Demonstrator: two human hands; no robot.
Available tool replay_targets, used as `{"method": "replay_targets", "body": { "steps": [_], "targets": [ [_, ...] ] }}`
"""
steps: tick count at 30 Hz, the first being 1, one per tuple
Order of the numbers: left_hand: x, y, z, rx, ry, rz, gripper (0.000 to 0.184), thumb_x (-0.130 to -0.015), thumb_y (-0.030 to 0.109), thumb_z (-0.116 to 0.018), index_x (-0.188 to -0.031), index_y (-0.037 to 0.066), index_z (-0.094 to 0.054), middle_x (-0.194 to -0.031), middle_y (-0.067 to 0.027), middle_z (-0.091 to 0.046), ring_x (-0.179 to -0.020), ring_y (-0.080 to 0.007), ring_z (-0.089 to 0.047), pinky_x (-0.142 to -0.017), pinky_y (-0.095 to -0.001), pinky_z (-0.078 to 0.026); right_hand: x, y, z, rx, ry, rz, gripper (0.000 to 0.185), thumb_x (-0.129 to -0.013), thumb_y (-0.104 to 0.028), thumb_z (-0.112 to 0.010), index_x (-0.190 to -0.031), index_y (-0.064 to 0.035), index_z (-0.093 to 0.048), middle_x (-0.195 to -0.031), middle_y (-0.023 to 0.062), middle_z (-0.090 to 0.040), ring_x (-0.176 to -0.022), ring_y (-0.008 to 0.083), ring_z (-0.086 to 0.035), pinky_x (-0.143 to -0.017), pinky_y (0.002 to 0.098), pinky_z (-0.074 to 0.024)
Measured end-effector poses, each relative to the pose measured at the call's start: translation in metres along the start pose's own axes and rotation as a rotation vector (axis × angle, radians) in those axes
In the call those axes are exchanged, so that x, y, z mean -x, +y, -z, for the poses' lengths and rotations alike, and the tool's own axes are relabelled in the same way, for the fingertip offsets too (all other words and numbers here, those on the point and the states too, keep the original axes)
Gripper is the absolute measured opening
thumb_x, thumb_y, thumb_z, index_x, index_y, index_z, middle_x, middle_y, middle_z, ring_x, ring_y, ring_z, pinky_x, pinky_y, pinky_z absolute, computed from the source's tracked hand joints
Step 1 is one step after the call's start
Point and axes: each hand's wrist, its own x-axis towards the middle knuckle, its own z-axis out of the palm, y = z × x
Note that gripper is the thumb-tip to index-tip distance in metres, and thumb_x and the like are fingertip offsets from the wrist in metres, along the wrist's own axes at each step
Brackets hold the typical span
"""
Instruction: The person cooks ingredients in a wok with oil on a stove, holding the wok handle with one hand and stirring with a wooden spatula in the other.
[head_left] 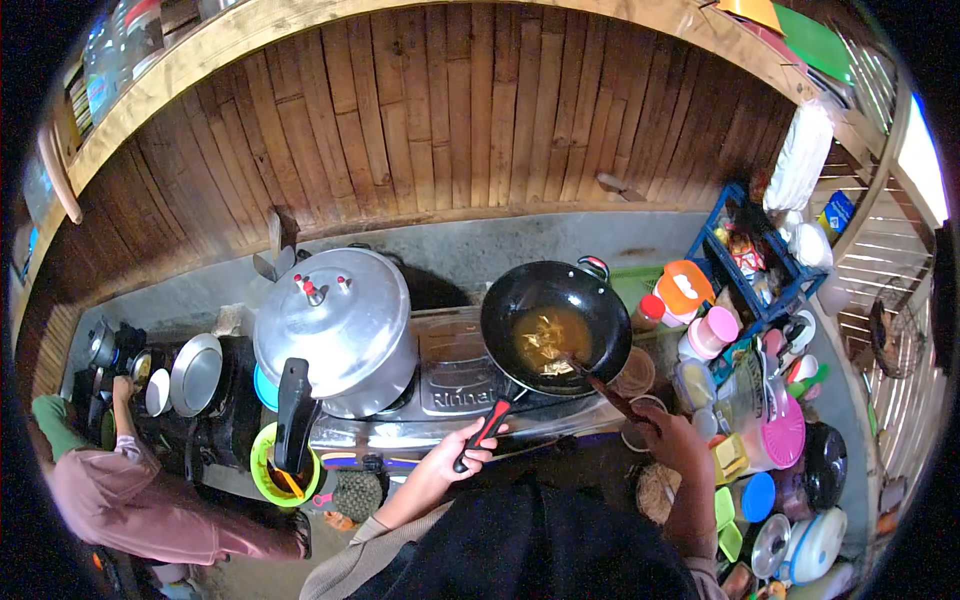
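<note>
My left hand is wrapped round the black-and-red handle of a dark wok, which sits on the right side of the Rinnai gas stove. Brownish oil pools in the wok, with golden pieces of food lying in it. In my right hand is a long brown spatula, its far end down in the oil beside the pieces. What the pieces are, I cannot tell.
A large pressure cooker stands on the stove's left side, its black handle over a yellow-green bucket. Tubs, lids and a blue rack crowd the right. Another person works with pans at the far left.
</note>
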Motion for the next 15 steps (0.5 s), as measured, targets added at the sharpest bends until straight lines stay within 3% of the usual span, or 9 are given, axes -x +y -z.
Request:
{"method": "replay_targets", "body": {
  "steps": [4,6,7,10,12,15],
  "targets": [
    [0.001,0.0,-0.002,0.02,-0.003,0.01,0.043,-0.097,0.038,-0.044,-0.126,0.006,-0.044,-0.07,0.0005,-0.041,-0.048,-0.0055,-0.037,-0.035,-0.0155,-0.029,-0.028,0.017,-0.035,-0.073,-0.001,0.032,0.032,-0.088,-0.022,-0.056,-0.119,-0.0132,-0.059,-0.094,0.0231,-0.064,-0.085,0.0403,-0.063,-0.073,0.0457,-0.0493],
    [0.0,0.0,0.0,-0.003,-0.015,-0.001,0.044,-0.096,0.038,-0.046,-0.125,0.005,-0.044,-0.072,0.0005,-0.044,-0.048,-0.0051,-0.04,-0.034,-0.0148,-0.03,-0.043,0.012,-0.048,-0.077,0.046,0.012,0.028,-0.086,-0.01,-0.058,-0.113,-0.0037,-0.061,-0.101,0.0232,-0.064,-0.098,0.0352,-0.063,-0.082,0.0366,-0.0486],
    [0.001,0.0,0.0,-0.005,-0.016,0.004,0.044,-0.096,0.038,-0.046,-0.125,0.005,-0.044,-0.072,0.0005,-0.044,-0.048,-0.0051,-0.04,-0.034,-0.0148,-0.03,-0.049,0.011,-0.056,-0.077,0.05,0.008,0.028,-0.086,-0.01,-0.058,-0.113,-0.0037,-0.061,-0.101,0.0232,-0.064,-0.098,0.0352,-0.063,-0.082,0.0366,-0.0486],
    [0.001,0.001,-0.002,-0.024,0.01,-0.002,0.044,-0.096,0.038,-0.046,-0.126,0.006,-0.044,-0.072,0.0006,-0.043,-0.049,-0.0051,-0.04,-0.035,-0.0149,-0.03,-0.069,0.02,-0.076,-0.176,0.156,0.038,0.029,-0.086,-0.01,-0.058,-0.114,-0.0037,-0.061,-0.1,0.0235,-0.064,-0.096,0.035,-0.064,-0.081,0.0366,-0.0487],
    [0.001,0.001,0.0,-0.01,-0.003,0.004,0.044,-0.096,0.038,-0.047,-0.126,0.006,-0.044,-0.072,0.0007,-0.043,-0.049,-0.005,-0.04,-0.035,-0.0149,-0.031,-0.079,0.03,-0.088,-0.131,0.331,0.17,0.027,-0.089,-0.018,-0.055,-0.114,-0.0125,-0.062,-0.09,0.024,-0.063,-0.082,0.0409,-0.062,-0.069,0.0442,-0.0493],
    [0.001,0.0,-0.003,-0.012,-0.005,0.006,0.044,-0.096,0.038,-0.047,-0.126,0.006,-0.044,-0.072,0.0008,-0.042,-0.05,-0.0048,-0.039,-0.035,-0.0147,-0.031,-0.086,0.031,-0.092,-0.103,0.333,0.089,0.027,-0.088,-0.017,-0.057,-0.114,-0.0115,-0.062,-0.086,0.0239,-0.063,-0.079,0.0422,-0.061,-0.068,0.0444,-0.049]
  ]
}}
